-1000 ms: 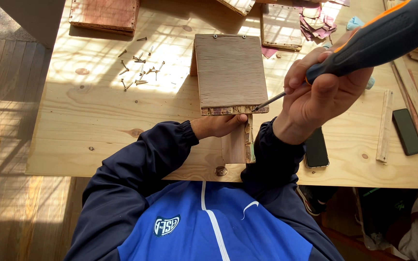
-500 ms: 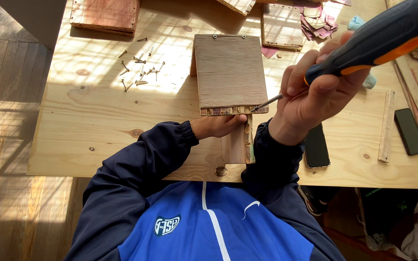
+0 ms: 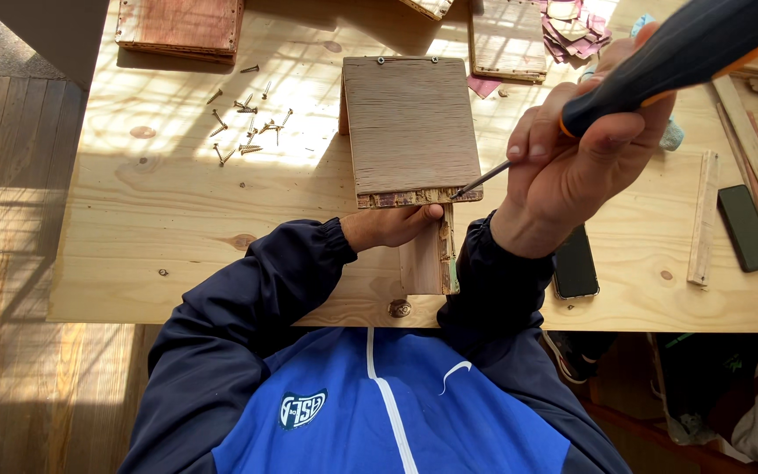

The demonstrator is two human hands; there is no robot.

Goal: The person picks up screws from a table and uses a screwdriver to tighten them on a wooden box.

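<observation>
A small plywood box (image 3: 410,123) stands on the pale wooden table (image 3: 160,237) in front of me. My right hand (image 3: 572,167) grips a screwdriver (image 3: 686,53) with a black and orange handle. Its metal tip touches the box's near right corner. My left hand (image 3: 392,226) reaches under the near edge of the box's top board and steadies the side panel (image 3: 423,259) below it. Most of the left fingers are hidden beneath that board.
Several loose screws (image 3: 243,127) lie on the table to the left. A reddish board (image 3: 182,26) sits at the back left, and more plywood pieces (image 3: 506,39) lie behind. Two dark phones (image 3: 576,263) (image 3: 745,226) and wooden strips (image 3: 704,215) are on the right.
My right hand with the screwdriver has shifted slightly left and tilted, keeping the tip at the box's corner. My left hand has stayed in place.
</observation>
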